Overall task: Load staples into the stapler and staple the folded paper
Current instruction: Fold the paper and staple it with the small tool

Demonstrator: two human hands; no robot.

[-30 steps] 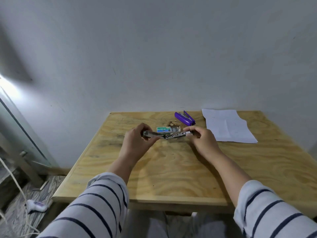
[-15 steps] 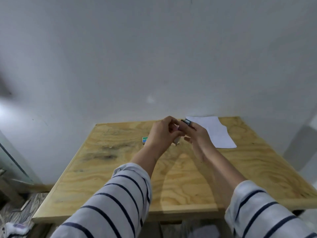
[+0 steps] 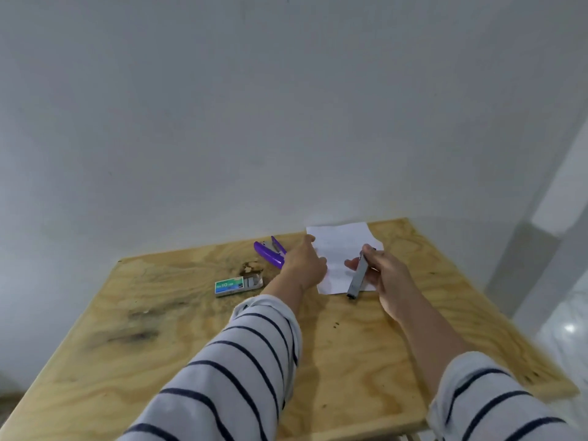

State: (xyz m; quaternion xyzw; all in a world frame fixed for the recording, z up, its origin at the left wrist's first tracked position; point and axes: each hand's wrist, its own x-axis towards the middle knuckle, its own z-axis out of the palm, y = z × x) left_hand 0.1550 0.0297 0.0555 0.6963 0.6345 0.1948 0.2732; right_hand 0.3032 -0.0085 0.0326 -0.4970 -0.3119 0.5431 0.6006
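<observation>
A second ago both hands worked the metal stapler (image 3: 357, 275) mid-table; now the right hand (image 3: 383, 275) alone grips it, fingers curled round, over the folded paper (image 3: 337, 249) at one o'clock. The left hand (image 3: 304, 262), fingers relaxed, touches the paper's edge, so loading looks finished and stapling comes next.

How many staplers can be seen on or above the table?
2: a purple stapler lying near the wall, left of the paper; a grey stapler held by the right hand.

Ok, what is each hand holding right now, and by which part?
The right hand grips the grey stapler by its upper end. The left hand reaches the paper's left edge; a grip cannot be told.
</observation>
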